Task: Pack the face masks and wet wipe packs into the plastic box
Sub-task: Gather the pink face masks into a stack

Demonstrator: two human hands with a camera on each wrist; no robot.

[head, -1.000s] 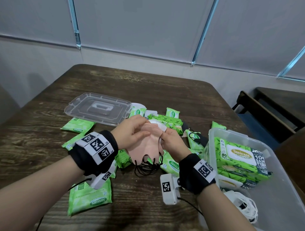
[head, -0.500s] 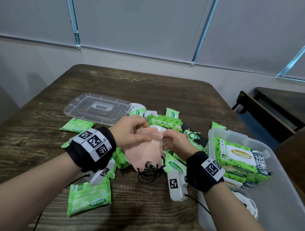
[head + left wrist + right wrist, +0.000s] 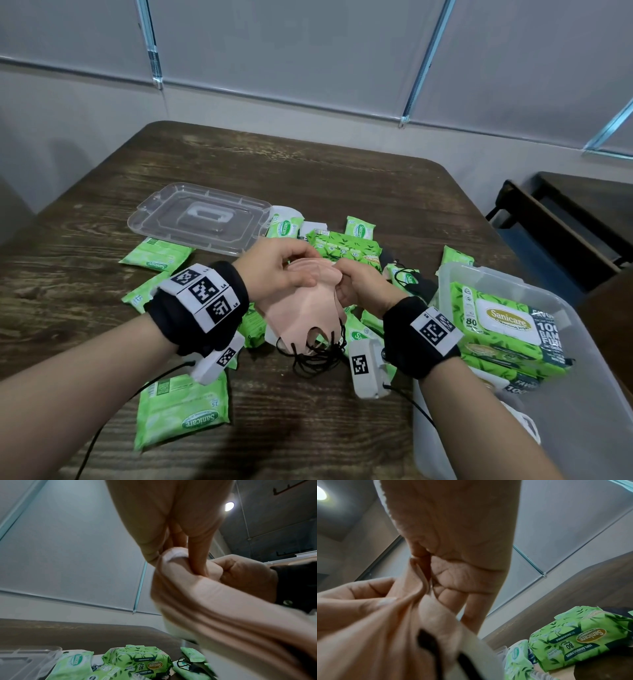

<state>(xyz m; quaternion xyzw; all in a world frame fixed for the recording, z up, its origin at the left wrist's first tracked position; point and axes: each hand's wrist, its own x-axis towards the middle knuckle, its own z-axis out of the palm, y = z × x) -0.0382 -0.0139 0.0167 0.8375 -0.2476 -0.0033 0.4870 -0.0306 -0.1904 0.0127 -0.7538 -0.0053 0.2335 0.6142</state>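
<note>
Both hands hold a stack of peach face masks [image 3: 306, 313] with black ear loops [image 3: 317, 356] above the middle of the table. My left hand [image 3: 281, 270] grips the stack's top edge from the left; its fingers pinch the masks [image 3: 214, 601] in the left wrist view. My right hand [image 3: 359, 286] pinches the same edge from the right, and the masks [image 3: 385, 635] fill the right wrist view. The clear plastic box [image 3: 582, 428] stands at the right with large green wet wipe packs [image 3: 507, 325] and a white mask inside. Small green wipe packs [image 3: 181, 411] lie scattered around.
The box's clear lid [image 3: 202, 219] lies at the back left of the wooden table [image 3: 308, 171]. A large wipe pack [image 3: 346, 250] and a black mask [image 3: 411, 281] lie behind my hands. A dark bench [image 3: 565, 226] stands beyond the table's right edge.
Both hands have shifted slightly right and up with the mask stack, working its top edge; the grip stays on the masks.
</note>
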